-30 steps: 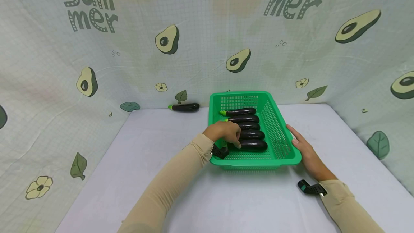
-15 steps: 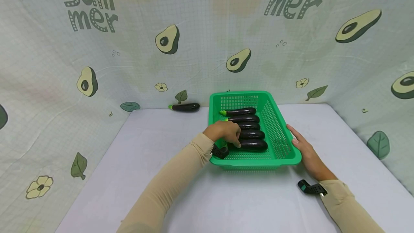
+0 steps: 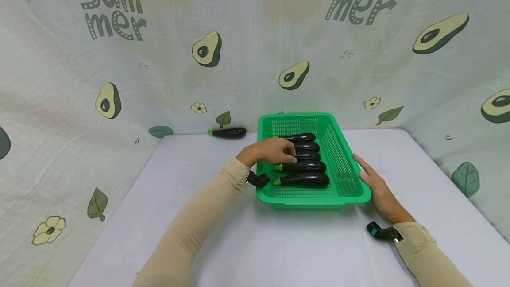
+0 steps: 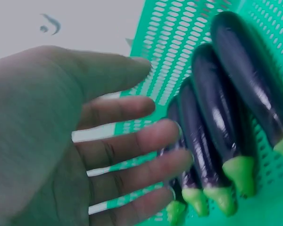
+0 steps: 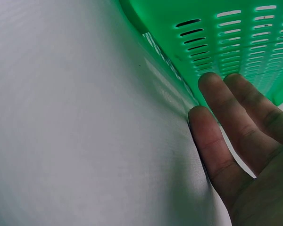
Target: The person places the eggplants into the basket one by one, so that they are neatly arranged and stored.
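Several dark purple eggplants [image 3: 307, 179] with green stem ends lie side by side in a green plastic basket [image 3: 314, 200]. My left hand [image 3: 272, 150] is over the basket's left part, above the stem ends of the farther eggplants. In the left wrist view its fingers [image 4: 132, 141] are spread and loosely bent, with nothing held, beside the eggplants [image 4: 221, 103]. My right hand [image 3: 380, 191] rests along the outside of the basket's right wall. The right wrist view shows its fingers [image 5: 231, 117] extended, with fingertips against or very near the slotted basket wall [image 5: 217, 37].
One more eggplant [image 3: 228, 133] lies on the white-covered table [image 3: 191, 163] at the back, left of the basket. A printed cloth [image 3: 247, 34] hangs behind the table and along its sides. Each wrist wears a black strap [image 3: 384, 231].
My left hand has let go of the nearest eggplant and moved back and to the left. The stem ends of the two nearest eggplants now show. The right hand and basket have stayed put.
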A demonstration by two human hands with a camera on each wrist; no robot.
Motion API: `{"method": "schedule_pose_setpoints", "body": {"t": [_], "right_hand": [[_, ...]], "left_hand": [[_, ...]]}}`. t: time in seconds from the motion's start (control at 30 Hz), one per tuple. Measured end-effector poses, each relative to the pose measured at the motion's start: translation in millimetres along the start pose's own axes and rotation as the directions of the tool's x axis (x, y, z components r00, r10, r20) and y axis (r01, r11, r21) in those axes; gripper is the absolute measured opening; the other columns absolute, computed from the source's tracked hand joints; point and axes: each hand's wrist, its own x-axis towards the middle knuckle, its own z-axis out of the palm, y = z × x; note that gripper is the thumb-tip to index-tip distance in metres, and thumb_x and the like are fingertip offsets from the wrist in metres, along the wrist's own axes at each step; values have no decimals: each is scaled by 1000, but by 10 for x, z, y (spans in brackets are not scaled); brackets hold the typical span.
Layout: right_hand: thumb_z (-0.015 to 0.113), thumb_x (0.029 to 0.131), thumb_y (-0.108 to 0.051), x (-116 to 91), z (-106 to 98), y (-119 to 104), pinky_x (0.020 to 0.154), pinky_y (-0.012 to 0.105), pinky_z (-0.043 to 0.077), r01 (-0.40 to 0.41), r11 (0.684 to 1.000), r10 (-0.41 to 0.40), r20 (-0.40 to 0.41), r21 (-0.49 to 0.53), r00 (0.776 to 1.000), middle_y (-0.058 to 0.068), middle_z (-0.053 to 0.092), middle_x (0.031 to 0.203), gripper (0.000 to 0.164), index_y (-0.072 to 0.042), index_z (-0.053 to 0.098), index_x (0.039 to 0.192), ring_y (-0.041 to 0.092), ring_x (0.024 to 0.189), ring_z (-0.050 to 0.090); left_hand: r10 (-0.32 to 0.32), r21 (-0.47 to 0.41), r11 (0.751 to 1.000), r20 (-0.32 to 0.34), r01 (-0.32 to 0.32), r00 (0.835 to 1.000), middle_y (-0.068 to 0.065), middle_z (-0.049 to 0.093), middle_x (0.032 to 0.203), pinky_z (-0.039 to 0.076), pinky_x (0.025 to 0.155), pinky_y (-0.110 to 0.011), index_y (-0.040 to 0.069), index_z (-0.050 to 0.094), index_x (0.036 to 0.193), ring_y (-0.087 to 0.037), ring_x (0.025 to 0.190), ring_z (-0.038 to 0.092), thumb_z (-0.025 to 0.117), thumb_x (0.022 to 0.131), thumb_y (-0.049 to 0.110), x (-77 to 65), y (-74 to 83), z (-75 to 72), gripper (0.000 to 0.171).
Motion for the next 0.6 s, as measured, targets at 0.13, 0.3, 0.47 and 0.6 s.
{"method": "schedule_pose_setpoints", "body": {"t": [0.13,0.3,0.47,0.6], "right_hand": [[28,111,-27,-1,3,0,96,9,24,-5,1000,5,-7,-10,1000,8,14,166,52,-26,17,163,-2,138,21],[28,111,-28,-18,6,-11,96,9,23,-12,1000,12,-10,-15,1000,6,14,166,53,-26,17,163,-2,139,19],[28,111,-28,-13,6,-21,96,10,22,-15,1000,14,-12,-16,1000,9,13,166,52,-26,17,163,-2,139,20],[27,111,-28,-3,9,-29,96,10,22,-10,1000,10,-6,-15,1000,10,12,166,53,-26,17,163,-2,138,20]], "left_hand": [[46,-99,994,-55,-51,997,6,66,110,50,82,-31,17,69,120,-11,95,61,58,103,34,-97,-130,-83,27],[58,-219,971,-161,-93,985,7,68,105,50,79,-31,17,69,121,-12,91,62,58,103,32,-211,-302,-108,26],[13,-325,940,-273,-104,962,-2,69,111,52,84,-34,14,67,123,-15,98,65,58,103,33,-306,-469,-154,29],[-77,-422,902,-358,-88,931,-3,68,111,53,86,-37,15,67,123,-18,97,66,58,103,34,-388,-639,-181,29]]}}
